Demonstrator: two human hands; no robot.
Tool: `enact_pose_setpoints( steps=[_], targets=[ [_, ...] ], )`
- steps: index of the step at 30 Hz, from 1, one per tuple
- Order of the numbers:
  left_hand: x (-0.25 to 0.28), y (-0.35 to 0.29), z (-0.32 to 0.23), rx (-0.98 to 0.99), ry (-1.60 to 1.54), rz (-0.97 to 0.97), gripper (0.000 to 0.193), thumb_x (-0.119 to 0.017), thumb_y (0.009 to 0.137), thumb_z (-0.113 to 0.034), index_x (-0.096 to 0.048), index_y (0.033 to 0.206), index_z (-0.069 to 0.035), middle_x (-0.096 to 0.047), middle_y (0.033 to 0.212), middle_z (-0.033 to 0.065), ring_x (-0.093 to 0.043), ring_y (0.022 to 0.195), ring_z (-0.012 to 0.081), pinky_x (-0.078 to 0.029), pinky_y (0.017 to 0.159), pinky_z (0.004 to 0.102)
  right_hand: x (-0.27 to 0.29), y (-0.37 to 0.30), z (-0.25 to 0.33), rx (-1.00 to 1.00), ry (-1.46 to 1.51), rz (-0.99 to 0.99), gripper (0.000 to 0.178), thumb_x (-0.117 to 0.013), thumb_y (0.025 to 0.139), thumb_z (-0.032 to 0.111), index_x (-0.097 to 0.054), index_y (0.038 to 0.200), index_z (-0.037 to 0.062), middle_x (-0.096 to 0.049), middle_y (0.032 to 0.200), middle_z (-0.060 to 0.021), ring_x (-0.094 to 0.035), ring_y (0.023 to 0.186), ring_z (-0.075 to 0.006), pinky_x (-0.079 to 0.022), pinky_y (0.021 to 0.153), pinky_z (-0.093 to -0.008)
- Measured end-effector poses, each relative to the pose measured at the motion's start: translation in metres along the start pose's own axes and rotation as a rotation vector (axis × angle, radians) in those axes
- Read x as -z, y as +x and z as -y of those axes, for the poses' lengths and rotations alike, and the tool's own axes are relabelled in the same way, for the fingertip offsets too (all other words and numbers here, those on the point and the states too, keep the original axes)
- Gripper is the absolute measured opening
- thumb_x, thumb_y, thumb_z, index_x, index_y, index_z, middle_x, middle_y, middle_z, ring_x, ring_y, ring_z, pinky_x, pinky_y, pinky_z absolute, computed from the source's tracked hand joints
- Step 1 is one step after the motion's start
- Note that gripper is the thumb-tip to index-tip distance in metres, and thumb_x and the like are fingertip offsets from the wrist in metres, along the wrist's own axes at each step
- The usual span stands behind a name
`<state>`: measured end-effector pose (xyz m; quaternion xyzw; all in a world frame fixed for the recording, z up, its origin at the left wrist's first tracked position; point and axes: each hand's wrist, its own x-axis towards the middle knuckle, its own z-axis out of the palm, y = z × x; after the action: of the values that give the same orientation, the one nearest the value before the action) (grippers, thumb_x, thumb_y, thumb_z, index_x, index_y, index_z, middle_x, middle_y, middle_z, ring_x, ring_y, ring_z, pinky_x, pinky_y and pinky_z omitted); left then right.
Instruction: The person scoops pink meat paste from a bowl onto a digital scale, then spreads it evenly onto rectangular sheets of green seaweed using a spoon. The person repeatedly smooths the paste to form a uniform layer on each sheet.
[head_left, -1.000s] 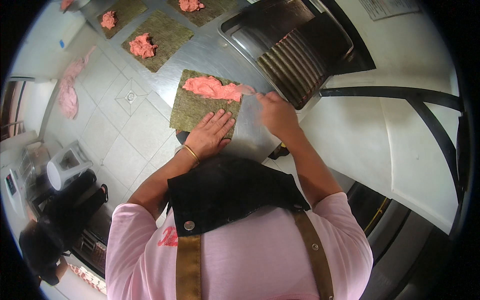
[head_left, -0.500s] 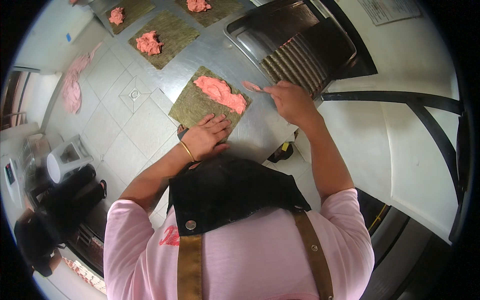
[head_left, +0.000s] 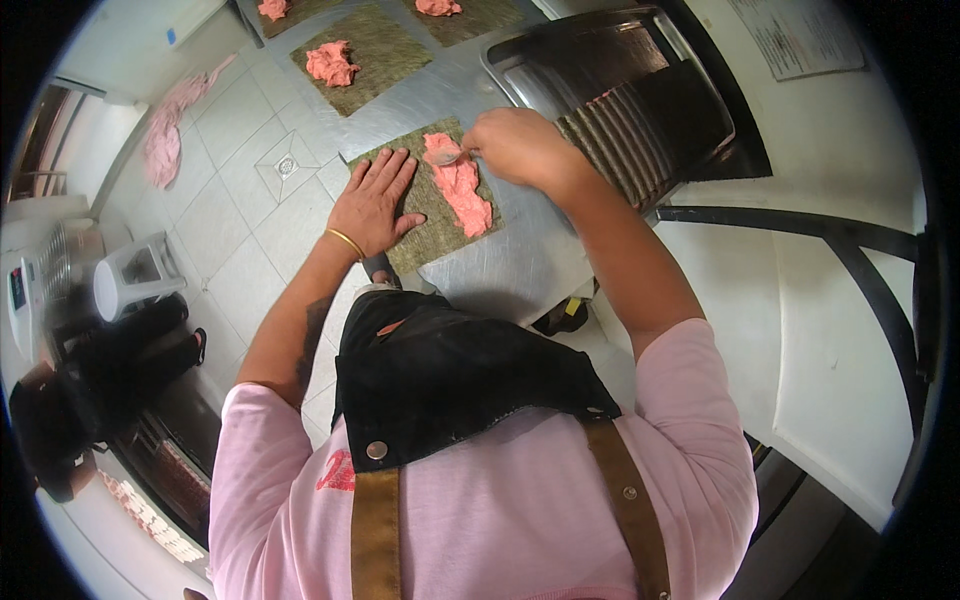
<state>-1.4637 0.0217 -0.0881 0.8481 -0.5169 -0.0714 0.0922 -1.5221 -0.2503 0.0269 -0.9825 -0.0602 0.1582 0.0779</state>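
A square nori sheet [head_left: 412, 255] lies on the steel table in front of me, bearing a long strip of pink paste [head_left: 463, 190]. My left hand [head_left: 372, 208] rests flat on the sheet's left part, fingers spread and holding nothing. Above the far end of the paste, my right hand [head_left: 520, 145] is closed round the handle of a spoon [head_left: 447, 157]. The spoon's bowl touches the paste; most of the handle is hidden in my fingers.
Farther off lies another nori sheet [head_left: 385, 60] with a pink lump [head_left: 331, 64], and more stand beyond it. At the right, a metal tray [head_left: 490, 62] holds several dark nori rolls [head_left: 625, 140]. The steel table's [head_left: 520, 265] near edge lies before my apron.
My right hand has brought the spoon leftward from beside the sheet onto the paste. My left hand has slid from the near edge to the left side, and the sheet has turned.
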Motion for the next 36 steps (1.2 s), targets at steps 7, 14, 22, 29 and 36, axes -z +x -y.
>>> enact_pose_setpoints(
  steps=[7, 14, 22, 29, 36],
  targets=[
    [0.012, 0.017, 0.025, -0.124, 0.019, 0.093, 0.094, -0.063, 0.098, -0.06, -0.029, 0.168, -0.008, -0.03, 0.174, 0.0143, -0.023, 0.163, 0.0337, -0.02, 0.133, 0.0511, -0.026, -0.05, -0.004, -0.02, -0.025, 0.178, 0.027, -0.058, 0.102, 0.019, -0.083, 0.113, 0.0187, -0.075, 0.106, -0.0129, -0.071, 0.107, -0.0344, -0.056, 0.092, -0.0481],
    [-0.009, 0.018, 0.017, -0.033, -0.1, -0.059, 0.081, -0.059, 0.104, -0.048, -0.031, 0.167, -0.005, -0.029, 0.174, 0.0174, -0.023, 0.163, 0.0352, -0.022, 0.131, 0.0522, -0.016, -0.078, -0.009, -0.011, 0.116, 0.019, 0.026, -0.063, 0.101, 0.02, -0.082, 0.118, 0.0198, -0.073, 0.103, -0.0131, -0.07, 0.106, -0.0345, -0.055, 0.092, -0.0496],
    [-0.013, 0.023, 0.008, -0.013, -0.003, -0.064, 0.08, -0.051, 0.107, -0.051, -0.029, 0.168, -0.004, -0.027, 0.175, 0.0177, -0.022, 0.163, 0.0358, -0.018, 0.132, 0.0513, -0.017, -0.019, -0.011, -0.07, 0.167, 0.087, 0.025, -0.064, 0.101, 0.019, -0.081, 0.118, 0.0166, -0.075, 0.115, -0.0143, -0.07, 0.109, -0.0372, -0.056, 0.096, -0.0498],
    [-0.014, 0.021, 0.008, -0.02, 0.013, -0.065, 0.08, -0.05, 0.107, -0.051, -0.029, 0.168, -0.003, -0.027, 0.175, 0.0176, -0.022, 0.163, 0.036, -0.019, 0.132, 0.0514, -0.045, -0.089, 0.001, 0.017, 0.187, 0.121, 0.025, -0.061, 0.1, 0.019, -0.082, 0.112, 0.0108, -0.075, 0.111, -0.0133, -0.071, 0.104, -0.0362, -0.056, 0.093, -0.0474],
    [-0.013, 0.022, 0.007, -0.012, 0.017, -0.049, 0.079, -0.05, 0.107, -0.051, -0.03, 0.167, -0.003, -0.027, 0.175, 0.0173, -0.022, 0.163, 0.0362, -0.019, 0.132, 0.0513, -0.032, -0.129, -0.005, -0.176, 0.235, -0.042, 0.027, -0.061, 0.095, 0.01, -0.081, 0.113, 0.0111, -0.073, 0.102, -0.0141, -0.07, 0.099, -0.0367, -0.056, 0.088, -0.0463]
  ],
)
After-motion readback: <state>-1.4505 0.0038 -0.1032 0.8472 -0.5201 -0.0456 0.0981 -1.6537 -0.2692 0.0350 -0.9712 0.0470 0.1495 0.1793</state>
